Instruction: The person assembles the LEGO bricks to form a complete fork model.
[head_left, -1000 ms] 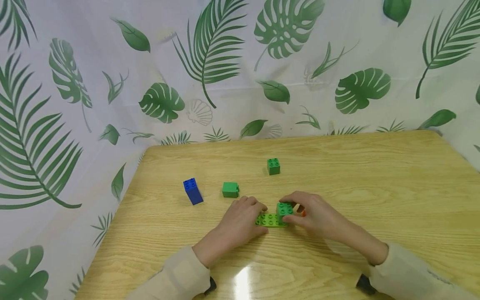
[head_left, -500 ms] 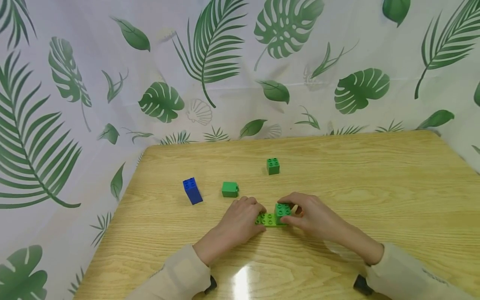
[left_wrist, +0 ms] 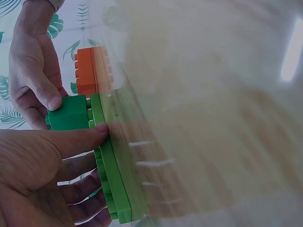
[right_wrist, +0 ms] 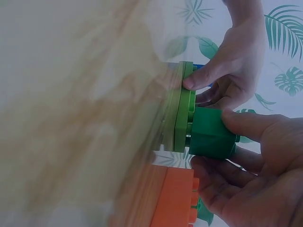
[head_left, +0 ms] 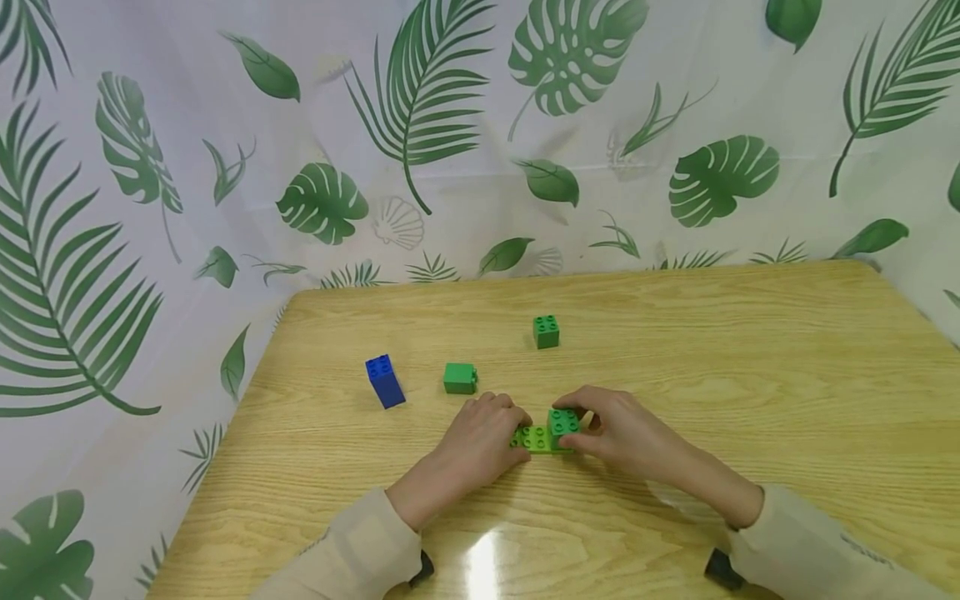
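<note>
Before a leafy cloth (head_left: 465,196), a table (head_left: 757,358)

White with green leaf prints, the cloth hangs behind the table and along its left side. Two pale sleeves (head_left: 352,546) reach in from the near edge. The left hand (head_left: 480,437) pinches the left part of a lime plate (head_left: 535,438), thumb on the near side, fingers on the far side. The right hand (head_left: 630,433) pinches a green block (head_left: 564,425) between thumb and fingers, at the plate's right end; both wrist views show studs between block and plate. An orange brick (left_wrist: 86,71) stands on the table just beyond that end, near the right fingers. Farther left, a tall blue block (head_left: 386,382) stands upright. Smaller are two more green pieces: a lying block (head_left: 460,379), studs facing right, and an upright block (head_left: 546,332), farther back.
</note>
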{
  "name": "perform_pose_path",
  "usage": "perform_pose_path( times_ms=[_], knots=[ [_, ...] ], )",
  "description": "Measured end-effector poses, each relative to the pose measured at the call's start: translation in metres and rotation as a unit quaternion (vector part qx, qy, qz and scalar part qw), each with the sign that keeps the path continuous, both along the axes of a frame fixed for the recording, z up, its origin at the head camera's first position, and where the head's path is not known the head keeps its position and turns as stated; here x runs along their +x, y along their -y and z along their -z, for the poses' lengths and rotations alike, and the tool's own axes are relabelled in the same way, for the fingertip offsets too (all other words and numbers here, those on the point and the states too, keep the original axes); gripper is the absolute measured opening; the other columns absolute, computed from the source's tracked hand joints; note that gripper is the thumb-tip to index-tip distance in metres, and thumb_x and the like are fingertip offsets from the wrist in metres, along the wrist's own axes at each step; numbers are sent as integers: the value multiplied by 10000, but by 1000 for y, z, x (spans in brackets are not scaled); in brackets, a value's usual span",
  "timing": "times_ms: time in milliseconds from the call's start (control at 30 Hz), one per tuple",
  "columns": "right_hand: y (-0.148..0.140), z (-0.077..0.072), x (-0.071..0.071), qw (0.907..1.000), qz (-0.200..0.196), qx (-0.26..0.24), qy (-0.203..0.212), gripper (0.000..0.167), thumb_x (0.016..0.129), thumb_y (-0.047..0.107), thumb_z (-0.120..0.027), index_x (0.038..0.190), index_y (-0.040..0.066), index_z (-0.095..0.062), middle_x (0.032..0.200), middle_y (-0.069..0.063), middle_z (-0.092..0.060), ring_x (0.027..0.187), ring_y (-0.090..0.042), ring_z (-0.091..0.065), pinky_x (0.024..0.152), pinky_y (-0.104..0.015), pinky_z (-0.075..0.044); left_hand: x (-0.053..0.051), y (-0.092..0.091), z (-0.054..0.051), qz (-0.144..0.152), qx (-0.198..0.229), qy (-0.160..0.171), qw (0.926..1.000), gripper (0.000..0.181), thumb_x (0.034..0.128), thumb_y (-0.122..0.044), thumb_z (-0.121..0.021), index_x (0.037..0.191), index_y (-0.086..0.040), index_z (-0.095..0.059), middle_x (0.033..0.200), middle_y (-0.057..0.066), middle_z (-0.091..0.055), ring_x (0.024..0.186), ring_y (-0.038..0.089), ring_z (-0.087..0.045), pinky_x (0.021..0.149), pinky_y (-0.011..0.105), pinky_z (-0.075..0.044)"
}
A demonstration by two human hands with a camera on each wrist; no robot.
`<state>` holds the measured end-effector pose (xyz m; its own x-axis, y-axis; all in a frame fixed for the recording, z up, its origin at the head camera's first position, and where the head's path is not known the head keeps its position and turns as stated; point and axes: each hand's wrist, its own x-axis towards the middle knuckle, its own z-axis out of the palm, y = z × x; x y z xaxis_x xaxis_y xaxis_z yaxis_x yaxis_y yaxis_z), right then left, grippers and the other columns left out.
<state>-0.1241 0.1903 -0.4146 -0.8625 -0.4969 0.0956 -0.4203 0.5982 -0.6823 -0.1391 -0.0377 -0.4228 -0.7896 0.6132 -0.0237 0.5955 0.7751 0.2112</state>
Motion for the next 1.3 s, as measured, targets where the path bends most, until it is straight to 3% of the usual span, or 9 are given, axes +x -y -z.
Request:
perform_pose_path(
  times_ms=[800,1300],
  knots=[
    [2,-2,-3,9999,-95,-74,2,329,889,96,-823,1165,-49,-717,1047,-100,-736,763,-87,-662,652,-231,-557,-3,-1,-2,125,238,80,9996,344,877,-292,-855,1149,-91,-794,1013,21,-712,956,190,-614,896,344,-479],
    [6,-5,-8,9985,-343,255,-357,330,861,147,-858,1111,-32,-738,942,-10,-726,789,-54,-626,672,-238,-547,-7,0,-2,287,281,39,9992,342,865,-285,-865,1135,-86,-802,1029,35,-735,960,193,-640,940,364,-497]
  ],
)
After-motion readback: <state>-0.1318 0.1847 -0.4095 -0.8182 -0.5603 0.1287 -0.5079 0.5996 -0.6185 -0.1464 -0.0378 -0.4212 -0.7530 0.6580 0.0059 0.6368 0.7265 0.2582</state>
